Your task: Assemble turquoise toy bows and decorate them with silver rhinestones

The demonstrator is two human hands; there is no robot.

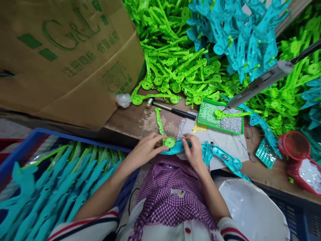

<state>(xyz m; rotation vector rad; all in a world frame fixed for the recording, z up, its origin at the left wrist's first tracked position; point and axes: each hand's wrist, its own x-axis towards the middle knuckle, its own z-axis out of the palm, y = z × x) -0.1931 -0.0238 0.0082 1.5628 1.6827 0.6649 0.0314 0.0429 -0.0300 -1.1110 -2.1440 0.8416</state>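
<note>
A blue plastic shell (177,147) lies at the bench's front edge, under both hands. My left hand (150,146) grips the round end of a lime-green plastic arm (170,142), which sits against the shell; its thin bar points away from me. Over the shell, my right hand (192,147) is closed in a pinch around a thin dark wire (182,129). Just right of that hand, another blue shell (227,157) shows its open inside with small parts in it. A white cloth (218,142) is spread beneath the work.
A hammer (173,109) lies behind my hands. A green tray (220,115) of small metal pieces stands beside it, below a hanging power screwdriver (260,80). Lime-green arms (173,60) heap up behind. Left are a carton (65,60) and a blue crate (32,134) of shells.
</note>
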